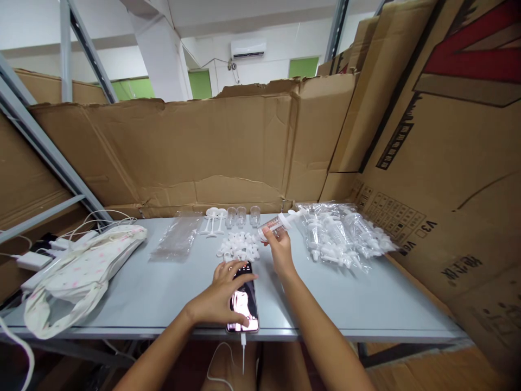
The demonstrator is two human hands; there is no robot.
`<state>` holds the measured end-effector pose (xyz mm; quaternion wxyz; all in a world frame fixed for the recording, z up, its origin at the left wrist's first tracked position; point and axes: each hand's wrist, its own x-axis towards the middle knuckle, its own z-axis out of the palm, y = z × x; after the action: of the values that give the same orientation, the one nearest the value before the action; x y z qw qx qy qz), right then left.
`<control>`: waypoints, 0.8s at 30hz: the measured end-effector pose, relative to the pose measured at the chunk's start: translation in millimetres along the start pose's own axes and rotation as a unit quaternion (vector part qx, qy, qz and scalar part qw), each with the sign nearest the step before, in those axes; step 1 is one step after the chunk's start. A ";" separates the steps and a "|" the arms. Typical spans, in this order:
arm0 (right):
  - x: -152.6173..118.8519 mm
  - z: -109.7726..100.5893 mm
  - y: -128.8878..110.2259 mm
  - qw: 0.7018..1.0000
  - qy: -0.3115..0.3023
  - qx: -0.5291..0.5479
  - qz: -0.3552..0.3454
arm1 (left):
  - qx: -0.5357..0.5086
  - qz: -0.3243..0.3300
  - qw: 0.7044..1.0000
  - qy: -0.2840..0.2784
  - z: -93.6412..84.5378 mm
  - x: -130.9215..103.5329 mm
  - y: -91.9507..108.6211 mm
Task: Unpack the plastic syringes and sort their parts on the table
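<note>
My left hand (222, 296) lies over a phone (244, 304) with a lit screen, its fingers spread and the thumb on the glass. A white cable runs from the phone's near end. In my right hand (280, 252) is a clear cylinder with a white end (273, 225), tilted up to the right. Between the hands and the back wall sits a pile of small white parts (239, 246). Behind it stand clear cups (241, 216), with white stemmed pieces (212, 222) to their left.
Plastic bags of white and clear parts (337, 236) lie at the right. Flat clear bags (176, 237) are left of the pile. A white cloth bag (85, 266) and power strips (35, 260) are far left. Cardboard walls (211, 146) surround the table (337, 304).
</note>
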<state>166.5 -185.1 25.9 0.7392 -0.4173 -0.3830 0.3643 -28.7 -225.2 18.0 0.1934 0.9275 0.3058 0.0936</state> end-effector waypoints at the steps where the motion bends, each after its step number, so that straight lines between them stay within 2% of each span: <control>1: -0.1 0.1 -0.4 1.000 -0.001 -0.001 0.000 | 0.001 0.008 1.000 -0.015 2.0 0.1 2.2; 3: 0.1 0.1 -0.5 1.000 -0.001 0.000 0.000 | 0.003 0.005 1.000 -0.028 5.9 1.9 3.4; 7: 1.7 -0.6 1.7 1.000 0.002 0.002 -0.001 | 0.010 -0.032 0.999 -0.013 8.7 8.6 -5.5; 15: 1.0 -1.1 1.4 1.000 0.001 0.001 0.007 | 0.045 -0.118 0.987 0.102 1.3 18.5 -23.3; 24: 0.4 0.4 -1.6 1.000 -0.001 0.003 0.007 | 0.076 -0.095 0.984 0.128 6.1 14.3 -24.7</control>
<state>166.7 -185.2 27.6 0.7373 -0.4176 -0.3797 0.3713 -28.6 -200.2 2.9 0.0893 0.8867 0.4210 0.1693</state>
